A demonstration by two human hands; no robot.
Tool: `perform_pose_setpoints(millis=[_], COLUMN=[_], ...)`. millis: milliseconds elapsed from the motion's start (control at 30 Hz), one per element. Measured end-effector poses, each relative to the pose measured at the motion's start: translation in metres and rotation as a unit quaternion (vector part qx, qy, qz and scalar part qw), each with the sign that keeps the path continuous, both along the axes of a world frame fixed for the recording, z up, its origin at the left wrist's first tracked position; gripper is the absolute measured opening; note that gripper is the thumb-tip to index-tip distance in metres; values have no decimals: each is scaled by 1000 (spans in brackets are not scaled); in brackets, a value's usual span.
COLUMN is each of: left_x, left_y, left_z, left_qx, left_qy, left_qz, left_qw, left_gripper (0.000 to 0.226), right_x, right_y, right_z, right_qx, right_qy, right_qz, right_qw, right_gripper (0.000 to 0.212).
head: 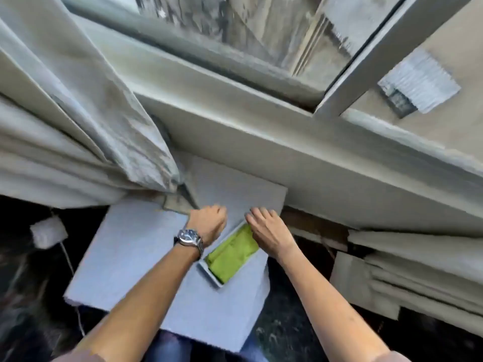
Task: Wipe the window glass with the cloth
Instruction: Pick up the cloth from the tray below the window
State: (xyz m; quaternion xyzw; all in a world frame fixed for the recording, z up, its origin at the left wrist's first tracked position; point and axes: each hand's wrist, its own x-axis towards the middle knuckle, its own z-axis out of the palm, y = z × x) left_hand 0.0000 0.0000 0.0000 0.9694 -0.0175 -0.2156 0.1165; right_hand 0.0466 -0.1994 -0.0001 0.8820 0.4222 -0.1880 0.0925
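A folded green cloth [231,253] lies in a shallow white tray [209,274] on a grey-blue table top [136,257]. My right hand [266,228] rests on the far end of the cloth, fingers spread and bent down over it. My left hand [209,220], with a wristwatch, sits just left of the tray's far end, fingers curled; whether it touches the tray is hidden. The window glass [248,30] is above, streaked and dirty, behind a pale frame [366,64].
A wide pale sill [261,134] runs below the window. A grey curtain [86,113] hangs bunched at the left, reaching the table's far corner. A white charger with a cable [48,232] sits at the left. Pale boards [405,278] lie stacked at the right.
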Motion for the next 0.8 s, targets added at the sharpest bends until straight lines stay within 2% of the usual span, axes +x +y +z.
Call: perform_pose_setpoints(millis=[33,167,300,367,433,500,600,700,800], left_x=[-13,-63,-91,-94,-88,-84,-78,-72,-62], left_y=[-15,-67,-97,-104,-100,-94,-81,-59,-32], left_z=[-31,-121,-166,-174,-179,-182,-161,-119,-61], left_qx=[13,-19,23,39,40,45,8,-74,-176], left_qy=[61,200,156,150,152,173,178,185,201], left_qz=[6,89,153,191,211,172,128,138,194], left_qw=[998,976,976,969,965,969,976,970,944], left_gripper=[25,35,59,61,52,43,42,40,38], right_x=[-2,-7,-4,-5,-8,-12,-8,5,25], right_y=[-1,-2,-2,-4,-7,-10,-18,-26,-23], right_z=[-29,-114,-162,-169,-166,-159,-137,-97,-31], right_qx=[2,-43,-76,-94,-112,-116,-86,-10,72], right_qy=[-1,88,98,79,61,60,125,280,350], right_qz=[-2,1,29,42,53,34,-38,-193,-278], right_qw=[1000,995,992,991,990,991,988,940,892], right_gripper=[30,42,53,53,45,36,32,27,37])
